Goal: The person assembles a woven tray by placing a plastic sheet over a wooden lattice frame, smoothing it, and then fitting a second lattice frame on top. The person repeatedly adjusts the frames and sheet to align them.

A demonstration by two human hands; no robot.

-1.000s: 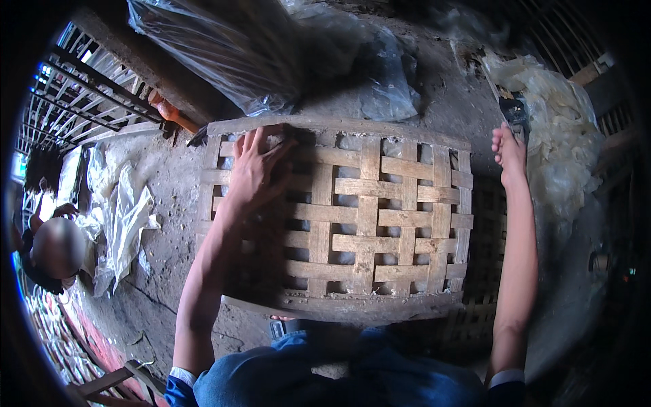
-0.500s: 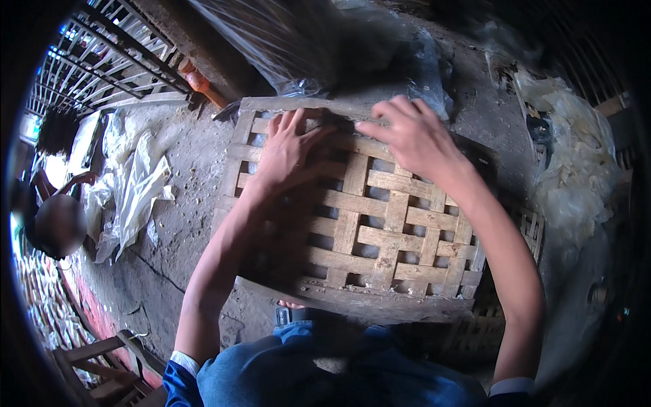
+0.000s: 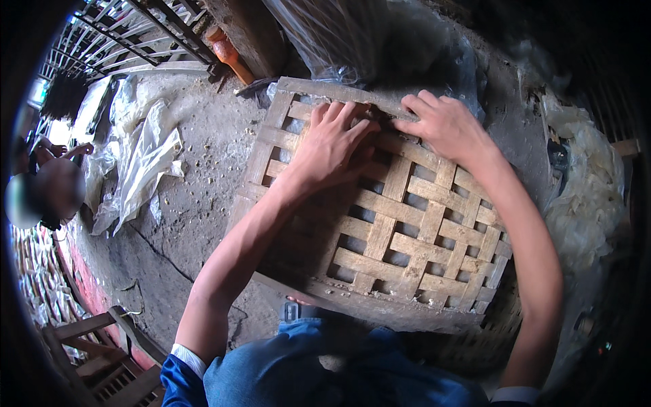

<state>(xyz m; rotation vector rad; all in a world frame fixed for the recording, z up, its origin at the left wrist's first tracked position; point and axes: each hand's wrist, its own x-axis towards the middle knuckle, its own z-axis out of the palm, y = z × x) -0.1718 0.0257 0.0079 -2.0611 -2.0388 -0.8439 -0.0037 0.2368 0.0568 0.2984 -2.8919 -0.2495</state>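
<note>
Plainly, the woven slat panel [image 3: 383,230] fills the centre of the frame, set at a slant, its upper rail [image 3: 308,88] running down from left to right and its lower edge just above the blue jeans [image 3: 291,370]. The left hand [image 3: 333,141] lies over the panel's upper part, fingers spread and bent toward that rail; the fingertips are partly in shadow, so I cannot tell whether they grip it. The right hand [image 3: 449,129] is just to its right at the same rail, fingers curled and thumb pointing left toward the other hand; whether it is closed on the wood, I cannot tell either. Shadow darkens the panel's left half. An orange object [image 3: 230,55] stands at upper left, clear plastic [image 3: 329,37] hangs at upper centre, a pale plastic sheet [image 3: 139,159] lies crumpled at left, more plastic [image 3: 583,190] is heaped at right, and a wooden stool [image 3: 91,331] occupies the lower left corner.
</note>
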